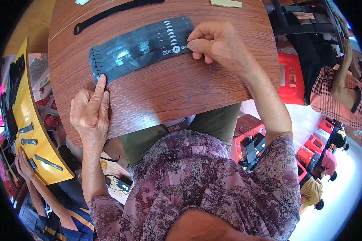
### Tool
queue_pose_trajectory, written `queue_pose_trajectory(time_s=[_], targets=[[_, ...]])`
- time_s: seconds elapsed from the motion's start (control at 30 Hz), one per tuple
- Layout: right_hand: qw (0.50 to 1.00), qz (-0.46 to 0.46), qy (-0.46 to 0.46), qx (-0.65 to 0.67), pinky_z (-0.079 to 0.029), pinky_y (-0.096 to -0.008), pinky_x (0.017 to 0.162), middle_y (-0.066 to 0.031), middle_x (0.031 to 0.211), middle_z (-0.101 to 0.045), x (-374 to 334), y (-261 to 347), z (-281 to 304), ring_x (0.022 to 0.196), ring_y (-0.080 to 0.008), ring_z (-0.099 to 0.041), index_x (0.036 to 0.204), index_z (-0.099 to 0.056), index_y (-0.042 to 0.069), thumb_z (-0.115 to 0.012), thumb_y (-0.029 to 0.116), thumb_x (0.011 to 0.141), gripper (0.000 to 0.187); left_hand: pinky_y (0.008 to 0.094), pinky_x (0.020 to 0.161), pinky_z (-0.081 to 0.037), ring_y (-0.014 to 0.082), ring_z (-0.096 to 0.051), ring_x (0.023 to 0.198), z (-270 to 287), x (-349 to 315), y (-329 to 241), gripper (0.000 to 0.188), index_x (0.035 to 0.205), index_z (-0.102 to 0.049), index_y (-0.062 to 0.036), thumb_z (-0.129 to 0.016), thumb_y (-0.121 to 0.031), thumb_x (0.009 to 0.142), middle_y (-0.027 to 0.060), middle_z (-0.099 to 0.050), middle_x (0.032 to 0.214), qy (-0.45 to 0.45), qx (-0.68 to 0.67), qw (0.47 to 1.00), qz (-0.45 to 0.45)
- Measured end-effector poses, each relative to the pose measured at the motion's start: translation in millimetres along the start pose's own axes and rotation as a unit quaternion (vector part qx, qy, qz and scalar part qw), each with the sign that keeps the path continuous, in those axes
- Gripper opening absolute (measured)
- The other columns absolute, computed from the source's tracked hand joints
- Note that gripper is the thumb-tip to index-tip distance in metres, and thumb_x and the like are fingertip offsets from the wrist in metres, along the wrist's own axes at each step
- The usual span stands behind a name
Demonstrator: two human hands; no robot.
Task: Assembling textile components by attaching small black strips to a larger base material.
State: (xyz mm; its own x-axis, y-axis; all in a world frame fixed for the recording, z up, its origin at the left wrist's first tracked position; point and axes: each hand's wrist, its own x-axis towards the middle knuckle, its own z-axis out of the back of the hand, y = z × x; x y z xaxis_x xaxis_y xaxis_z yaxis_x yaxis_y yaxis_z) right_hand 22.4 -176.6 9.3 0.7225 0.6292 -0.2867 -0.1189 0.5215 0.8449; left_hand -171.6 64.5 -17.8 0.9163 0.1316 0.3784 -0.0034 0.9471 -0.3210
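On the brown wooden table point(149, 108) lies a fanned row of several dark cable straps point(126, 54), overlapping flat, shiny, with white print near their right ends. My left hand point(90, 106) rests at the near left corner of the row. Its index finger is stretched out and its tip presses on the straps; the other fingers are curled with nothing visible in them. At the opposite end my right hand point(217, 44) pinches the right end of the straps between thumb and fingers. The fingers hide that end, so I cannot tell how many straps are gripped.
A single black strap point(116, 14) with a slotted end lies beyond the row. A flat yellowish block point(226, 3) sits at the far edge. To the left, another person's hand point(25, 164) rests at a yellow table point(48, 140) with straps. A red stool point(289, 78) stands right.
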Motion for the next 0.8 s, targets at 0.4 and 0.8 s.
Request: queue_pose_trajectory(time_s=[0.4, 0.8], targets=[[0.994, 0.001, -0.071, 0.088, -0.046, -0.0250, 0.045, -0.0094, 0.067, -0.065, -7.3, -6.3, -3.7, 0.052, -0.0101, -0.057, 0.093, -0.060, -0.006, -0.061, 0.006, 0.080, 0.018, 0.0291, 0.056, -0.037, 0.0147, -0.042, 0.059, 1.5, 0.1, -4.9, 0.035, 0.112, -0.068, -0.0059, -0.070, -0.004, 0.078, 0.0028, -0.040, 0.062, 0.020, -0.020, 0.999, 0.035], [0.991, 0.030, -0.128, 0.004, -0.043, -0.0197, 0.049, -0.0071, 0.072, -0.065, -15.2, -5.4, -9.7, 0.054, -0.0064, -0.054, 0.126, -0.047, -0.001, -0.062, 0.004, 0.084, 0.045, 0.0285, 0.055, -0.036, 0.0145, -0.041, 0.057, 1.1, 3.0, -4.3, 0.036, 0.113, -0.068, -0.0037, -0.070, 0.000, 0.077, 0.0032, -0.040, 0.061, 0.030, -0.016, 0.999, 0.035]])
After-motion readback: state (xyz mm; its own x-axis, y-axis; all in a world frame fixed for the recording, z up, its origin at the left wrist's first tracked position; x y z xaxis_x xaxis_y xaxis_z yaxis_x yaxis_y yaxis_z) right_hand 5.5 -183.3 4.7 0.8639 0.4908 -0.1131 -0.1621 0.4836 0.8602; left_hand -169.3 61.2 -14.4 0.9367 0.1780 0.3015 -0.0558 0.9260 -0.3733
